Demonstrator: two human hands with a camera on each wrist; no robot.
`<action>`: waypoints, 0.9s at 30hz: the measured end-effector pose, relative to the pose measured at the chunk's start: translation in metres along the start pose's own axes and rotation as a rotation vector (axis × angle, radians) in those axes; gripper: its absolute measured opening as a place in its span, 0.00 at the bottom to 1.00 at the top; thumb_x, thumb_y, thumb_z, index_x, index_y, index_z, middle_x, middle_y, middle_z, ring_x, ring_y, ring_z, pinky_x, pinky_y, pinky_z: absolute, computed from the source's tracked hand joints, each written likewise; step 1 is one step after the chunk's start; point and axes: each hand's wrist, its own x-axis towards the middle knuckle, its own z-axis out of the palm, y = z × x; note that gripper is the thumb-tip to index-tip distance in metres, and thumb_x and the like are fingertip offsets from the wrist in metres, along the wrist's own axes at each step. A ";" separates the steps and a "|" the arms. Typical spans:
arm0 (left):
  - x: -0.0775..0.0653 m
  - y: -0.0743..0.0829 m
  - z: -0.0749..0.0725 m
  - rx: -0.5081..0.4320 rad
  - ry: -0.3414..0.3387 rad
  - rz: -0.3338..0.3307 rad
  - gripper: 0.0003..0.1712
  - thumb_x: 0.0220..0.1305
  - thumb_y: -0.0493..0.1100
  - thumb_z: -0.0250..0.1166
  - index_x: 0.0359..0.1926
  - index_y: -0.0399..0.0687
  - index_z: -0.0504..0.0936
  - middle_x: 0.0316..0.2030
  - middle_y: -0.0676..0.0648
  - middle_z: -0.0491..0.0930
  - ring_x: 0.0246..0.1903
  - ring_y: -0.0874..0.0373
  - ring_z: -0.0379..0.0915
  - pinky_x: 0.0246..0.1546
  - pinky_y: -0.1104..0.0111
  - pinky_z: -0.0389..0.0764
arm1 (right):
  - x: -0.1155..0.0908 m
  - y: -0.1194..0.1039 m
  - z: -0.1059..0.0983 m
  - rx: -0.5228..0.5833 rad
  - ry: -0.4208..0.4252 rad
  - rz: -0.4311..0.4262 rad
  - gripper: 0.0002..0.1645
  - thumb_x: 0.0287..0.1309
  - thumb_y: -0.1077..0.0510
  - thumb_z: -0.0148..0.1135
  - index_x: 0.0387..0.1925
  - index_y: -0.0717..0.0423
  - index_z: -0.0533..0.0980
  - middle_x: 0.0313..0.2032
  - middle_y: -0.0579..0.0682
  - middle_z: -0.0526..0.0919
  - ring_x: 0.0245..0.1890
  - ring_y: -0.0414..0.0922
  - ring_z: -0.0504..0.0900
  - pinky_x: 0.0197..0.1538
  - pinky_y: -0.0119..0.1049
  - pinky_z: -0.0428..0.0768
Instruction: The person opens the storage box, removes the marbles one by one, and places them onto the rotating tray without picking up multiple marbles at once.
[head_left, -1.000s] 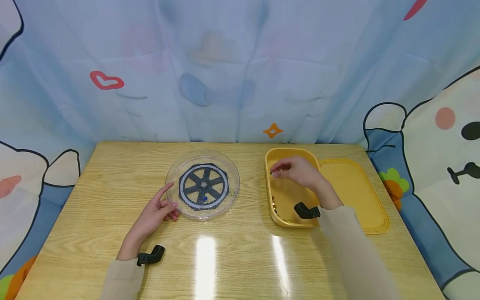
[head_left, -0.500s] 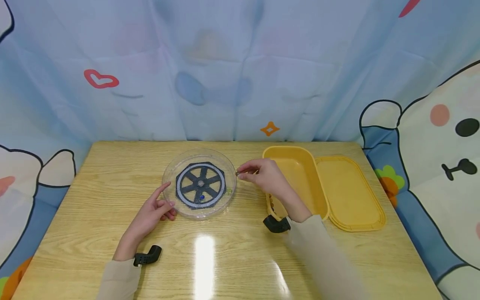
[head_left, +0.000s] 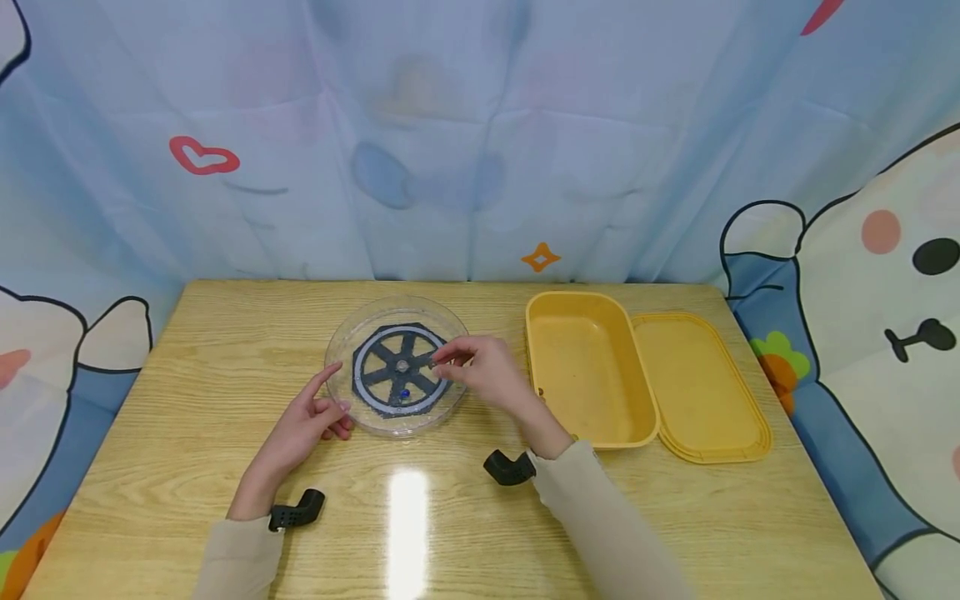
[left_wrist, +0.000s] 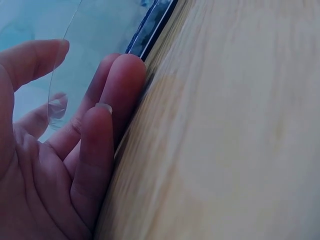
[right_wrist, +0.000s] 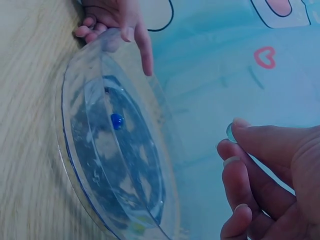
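While the right hand (head_left: 480,371) reached in from the side over the right part of the clear dish (head_left: 341,333), its forearm crossing the near left corner of the yellow bin (head_left: 588,295), its thumb and index finger pinched a small glass marble (right_wrist: 230,133) between their tips; the other fingers curled loosely behind. The left hand (head_left: 303,429) lay at the dish's near left edge, grasping nothing firmly: the index finger was straight and touched the rim, the thumb was spread along the wall, and the remaining fingers were bent, low beside the tabletop (head_left: 247,325). The pinched marble was translucent and pale green in the right wrist view, held apart from the dish floor. The dish, round and low-walled, showed a dark octagonal wheel (head_left: 402,366) with six spokes, a pale ring and a grey hub; whether this lay inside or beneath the clear base could not be told. A deep blue marble (head_left: 404,393) sat on its near part, and a blurred yellow-green marble (right_wrist: 138,225) lay by the right wall. In the bin, a tiny dark-gold bead (head_left: 541,392) showed at the left wall, just beside the forearm. The flat yellow lid (head_left: 705,387) lay against the bin's right side.
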 end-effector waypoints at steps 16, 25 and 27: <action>0.001 -0.001 0.002 0.014 0.026 -0.008 0.38 0.75 0.43 0.59 0.78 0.56 0.52 0.32 0.39 0.84 0.30 0.48 0.83 0.34 0.65 0.78 | 0.003 -0.002 0.000 0.063 -0.030 0.062 0.11 0.58 0.61 0.72 0.43 0.58 0.86 0.37 0.45 0.87 0.34 0.43 0.79 0.32 0.34 0.76; 0.001 -0.001 0.002 0.010 0.028 -0.001 0.38 0.74 0.43 0.59 0.78 0.53 0.51 0.31 0.39 0.83 0.29 0.49 0.83 0.33 0.66 0.78 | 0.001 -0.006 -0.026 0.031 -0.007 0.087 0.11 0.61 0.59 0.70 0.45 0.56 0.86 0.38 0.45 0.87 0.37 0.45 0.79 0.36 0.36 0.77; 0.001 -0.001 0.002 0.009 0.028 0.003 0.38 0.74 0.43 0.59 0.78 0.53 0.51 0.31 0.39 0.83 0.29 0.49 0.83 0.33 0.66 0.78 | -0.001 -0.007 -0.035 0.011 0.010 0.084 0.11 0.61 0.58 0.70 0.45 0.54 0.86 0.38 0.44 0.87 0.37 0.45 0.80 0.36 0.37 0.77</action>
